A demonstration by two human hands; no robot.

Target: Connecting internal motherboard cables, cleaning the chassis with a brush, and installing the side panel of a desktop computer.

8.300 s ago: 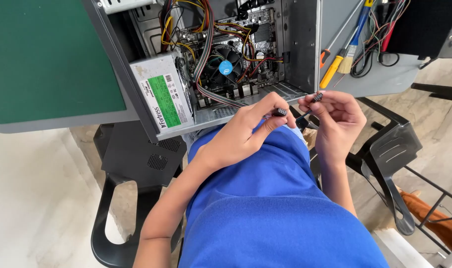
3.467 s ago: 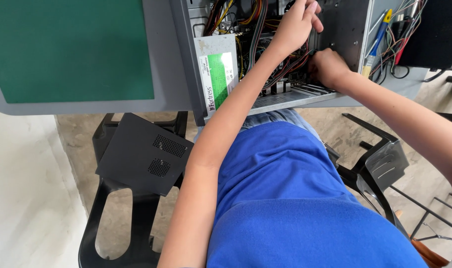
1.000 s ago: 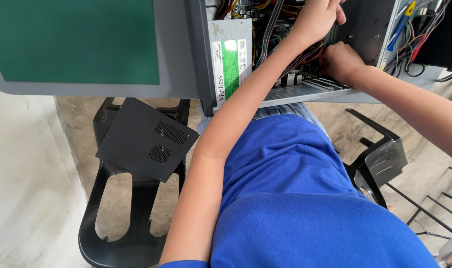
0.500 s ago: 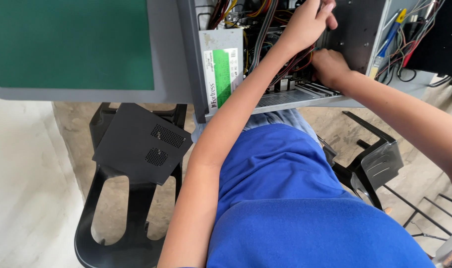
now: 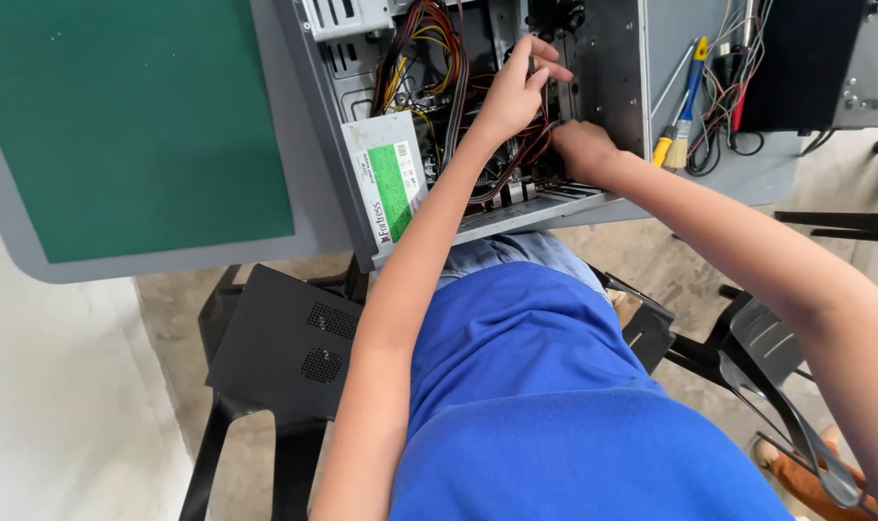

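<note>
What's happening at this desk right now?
A person in a blue shirt sits with both hands inside an open computer case lying on a grey table. The left hand pinches something small among the cables; the right hand reaches in lower down. A power supply sits nearby, tools alongside.

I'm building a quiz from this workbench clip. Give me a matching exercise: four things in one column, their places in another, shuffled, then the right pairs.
Things:
1. left hand
2. power supply
3. black side panel
4. brush

Places:
A. lying on a black chair beside the person
B. on the grey table, right of the computer case
C. raised inside the open case, among the cables
D. at the near left corner of the case, green label facing up

Pairs: 1-C, 2-D, 3-A, 4-B
</note>
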